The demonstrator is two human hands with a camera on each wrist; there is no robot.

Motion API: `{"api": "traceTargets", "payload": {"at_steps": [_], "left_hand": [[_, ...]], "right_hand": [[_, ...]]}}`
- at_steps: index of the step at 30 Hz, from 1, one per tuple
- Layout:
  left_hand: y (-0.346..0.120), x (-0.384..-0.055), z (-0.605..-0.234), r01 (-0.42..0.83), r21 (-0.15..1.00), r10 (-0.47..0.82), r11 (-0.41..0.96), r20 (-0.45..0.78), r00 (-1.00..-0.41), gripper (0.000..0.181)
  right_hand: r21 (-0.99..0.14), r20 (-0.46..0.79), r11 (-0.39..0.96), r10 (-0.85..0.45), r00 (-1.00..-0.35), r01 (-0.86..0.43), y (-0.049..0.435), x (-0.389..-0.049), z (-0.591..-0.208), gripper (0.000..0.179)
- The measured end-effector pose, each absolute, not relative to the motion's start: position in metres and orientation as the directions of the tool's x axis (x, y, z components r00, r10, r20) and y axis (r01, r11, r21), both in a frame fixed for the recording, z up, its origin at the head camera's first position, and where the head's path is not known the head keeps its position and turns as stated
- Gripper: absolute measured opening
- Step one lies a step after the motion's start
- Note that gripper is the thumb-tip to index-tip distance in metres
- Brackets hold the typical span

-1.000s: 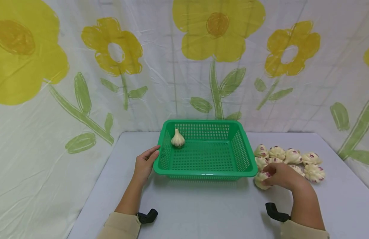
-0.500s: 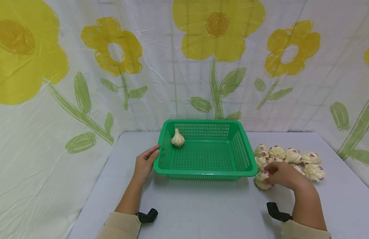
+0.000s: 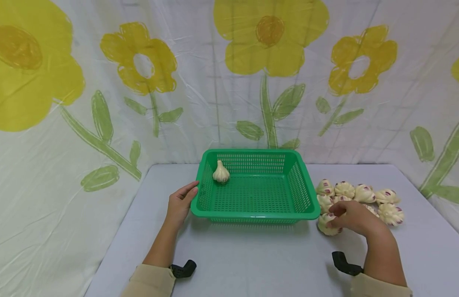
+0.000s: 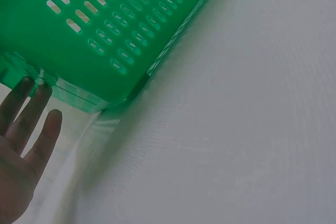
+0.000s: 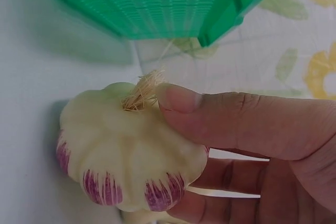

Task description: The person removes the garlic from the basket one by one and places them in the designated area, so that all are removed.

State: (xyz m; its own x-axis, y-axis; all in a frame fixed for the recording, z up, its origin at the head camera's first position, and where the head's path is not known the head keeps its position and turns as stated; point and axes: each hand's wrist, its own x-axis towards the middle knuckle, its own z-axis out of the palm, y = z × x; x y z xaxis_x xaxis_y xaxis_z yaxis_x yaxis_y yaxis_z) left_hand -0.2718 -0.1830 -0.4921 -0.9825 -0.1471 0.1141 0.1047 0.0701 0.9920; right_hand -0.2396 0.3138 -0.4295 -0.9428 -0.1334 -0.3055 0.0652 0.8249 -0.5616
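My right hand (image 3: 353, 216) pinches a cream garlic bulb (image 5: 126, 145) with purple streaks, the thumb beside its tuft of dry roots in the right wrist view. That bulb is at the near left corner of a cluster of garlic bulbs (image 3: 364, 194). At the left end of a green plastic basket (image 3: 253, 215), my left hand (image 3: 179, 204) touches the side with fairly straight fingers (image 4: 44, 137). One pale garlic bulb (image 3: 221, 172) stands inside the basket, stem up, near its back left corner. Some bulbs are partly hidden behind my right hand.
The basket sits toward the back of a white-covered table (image 3: 248, 260). Behind it hangs a white cloth (image 3: 199, 103) printed with yellow flowers. A black wrist mount (image 3: 184, 269) sticks out from the left wrist, and another mount (image 3: 346, 264) from the right.
The garlic bulb under my right hand has turned and shifted slightly right, its purple marks less visible from the head view. My left hand and the basket have stayed put.
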Motion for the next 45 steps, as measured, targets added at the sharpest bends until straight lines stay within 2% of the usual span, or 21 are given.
{"api": "traceTargets", "payload": {"at_steps": [17,24,28,32,38,42,45], "left_hand": [[-0.183,-0.270,-0.491,0.117,0.991,-0.149,0.067,0.126,-0.981,0.040],[-0.185,-0.271,-0.492,0.102,0.993,-0.161,0.066,0.111,-0.981,0.038],[-0.184,-0.270,-0.488,0.078,0.996,-0.154,0.052,0.085,-0.984,0.036],[-0.178,-0.263,-0.474,0.073,0.996,-0.135,0.057,0.080,-0.988,0.037],[-0.175,-0.258,-0.467,0.082,0.996,-0.131,0.047,0.087,-0.988,0.037],[-0.176,-0.257,-0.466,0.087,0.995,-0.132,0.050,0.093,-0.987,0.036],[-0.176,-0.256,-0.466,0.091,0.994,-0.135,0.064,0.099,-0.986,0.035]], "right_hand": [[-0.555,-0.300,0.829,-0.121,-0.946,0.070,0.314,-0.240,-0.428,0.059],[-0.532,-0.236,0.846,-0.113,-0.965,0.032,0.314,-0.240,-0.424,0.057],[-0.541,-0.149,0.841,-0.078,-0.986,0.015,0.311,-0.239,-0.419,0.057],[-0.556,-0.004,0.831,-0.040,-0.999,-0.031,0.302,-0.239,-0.412,0.057],[-0.607,0.233,0.780,-0.011,-0.972,-0.155,0.264,-0.246,-0.398,0.050],[-0.607,0.361,0.736,-0.083,-0.929,-0.301,0.226,-0.260,-0.388,0.043],[-0.593,0.411,0.693,-0.177,-0.895,-0.409,0.196,-0.271,-0.382,0.039]]}}
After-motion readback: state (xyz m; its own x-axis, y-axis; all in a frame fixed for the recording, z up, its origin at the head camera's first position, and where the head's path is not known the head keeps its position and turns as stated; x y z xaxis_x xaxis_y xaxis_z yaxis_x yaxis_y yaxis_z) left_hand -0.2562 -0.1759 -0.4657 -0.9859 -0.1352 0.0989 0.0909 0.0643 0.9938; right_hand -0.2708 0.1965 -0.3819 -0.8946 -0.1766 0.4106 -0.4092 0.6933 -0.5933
